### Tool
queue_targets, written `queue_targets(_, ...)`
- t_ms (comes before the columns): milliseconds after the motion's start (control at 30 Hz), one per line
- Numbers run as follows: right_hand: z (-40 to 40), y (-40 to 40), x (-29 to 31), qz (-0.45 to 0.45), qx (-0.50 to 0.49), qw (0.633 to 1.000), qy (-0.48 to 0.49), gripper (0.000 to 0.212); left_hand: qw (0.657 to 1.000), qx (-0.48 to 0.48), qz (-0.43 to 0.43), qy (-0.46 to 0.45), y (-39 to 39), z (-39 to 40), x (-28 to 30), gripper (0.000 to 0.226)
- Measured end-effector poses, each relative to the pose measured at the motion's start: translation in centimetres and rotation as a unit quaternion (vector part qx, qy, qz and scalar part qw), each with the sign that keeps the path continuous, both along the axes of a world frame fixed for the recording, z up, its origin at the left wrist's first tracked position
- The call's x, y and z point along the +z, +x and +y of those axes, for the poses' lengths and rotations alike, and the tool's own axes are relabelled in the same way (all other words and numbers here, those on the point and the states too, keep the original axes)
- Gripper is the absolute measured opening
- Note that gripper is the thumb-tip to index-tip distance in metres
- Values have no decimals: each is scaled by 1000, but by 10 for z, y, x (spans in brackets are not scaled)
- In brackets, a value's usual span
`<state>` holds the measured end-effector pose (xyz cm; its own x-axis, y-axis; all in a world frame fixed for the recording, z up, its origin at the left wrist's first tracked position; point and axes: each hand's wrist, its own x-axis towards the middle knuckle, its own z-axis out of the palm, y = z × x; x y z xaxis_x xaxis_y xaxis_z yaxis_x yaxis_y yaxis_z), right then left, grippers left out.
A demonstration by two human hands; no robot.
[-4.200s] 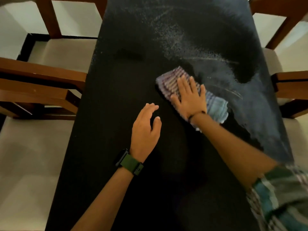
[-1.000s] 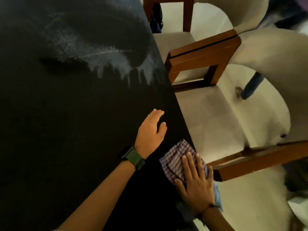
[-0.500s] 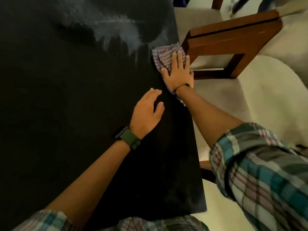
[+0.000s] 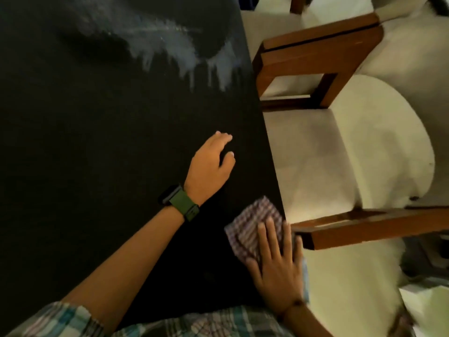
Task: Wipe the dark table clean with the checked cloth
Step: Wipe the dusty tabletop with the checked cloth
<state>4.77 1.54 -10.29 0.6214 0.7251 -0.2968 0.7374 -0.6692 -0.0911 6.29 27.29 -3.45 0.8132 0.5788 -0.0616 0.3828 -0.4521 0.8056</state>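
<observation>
- While my right hand point(image 4: 277, 266) presses flat, fingers straight and spread, on the checked cloth point(image 4: 252, 224), that cloth lies at the table's point(image 4: 97, 142) right edge, near its near right corner.
- My left hand point(image 4: 210, 166) rests on the surface with fingers relaxed, holding nothing.
- Pale residue point(image 4: 184, 54) streaks the far part by the right edge; the job looks unfinished.
- Risk: a stroke past the edge could push residue onto the chair seat point(image 4: 340, 154), or catch my knuckles on the wooden armrest point(image 4: 364, 227) just beside them.
</observation>
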Motion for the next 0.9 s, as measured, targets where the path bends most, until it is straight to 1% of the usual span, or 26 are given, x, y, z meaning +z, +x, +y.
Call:
queue_targets(67,3,-12,-1,12,18,1000,-8,72,1000,2,-4,-8,-1,1,-1,39)
queue_targets(133,23,-19,-2,28,107,994,4,71,1000,3,-5,-18,-1,4,-1,40)
queue_targets(233,81,-31,-2,71,290,954,-12,69,1000,11,-12,-19,-2,13,-1,40)
queue_targets(300,128,-32,4,82,363,928,-24,61,999,27,-7,-19,-2,24,1,40)
queue_targets(333,147,-30,8,103,379,920,-18,57,999,34,-6,-17,-2,29,2,40)
queue_targets(367,167,-24,12,131,376,917,3,54,999,42,-7,-14,-2,36,2,40)
queue_targets(400,185,-15,17,161,349,923,23,54,999,49,-8,-10,-1,43,3,40)
queue_targets(433,201,-3,21,170,307,935,45,55,998,57,-9,-8,0,51,4,40)
queue_targets(500,231,34,24,119,229,965,56,63,998,69,-4,-14,5,67,5,40)
queue_targets(533,246,58,21,81,199,976,40,68,997,73,-2,-17,9,75,4,40)
queue_targets(567,261,84,18,44,174,983,25,72,997,77,-6,-14,14,81,3,40)
queue_targets(633,288,137,7,-11,126,992,19,70,996,88,-21,4,23,92,-1,39)
queue_targets(733,322,209,-3,-30,40,997,55,64,996,89,-22,22,31,102,-7,40)
queue_targets(833,366,268,-6,-43,-3,997,71,62,996,85,-32,18,33,108,-14,40)
queue_targets(900,392,292,-3,-43,-24,996,72,62,995,88,-34,26,29,115,-16,41)
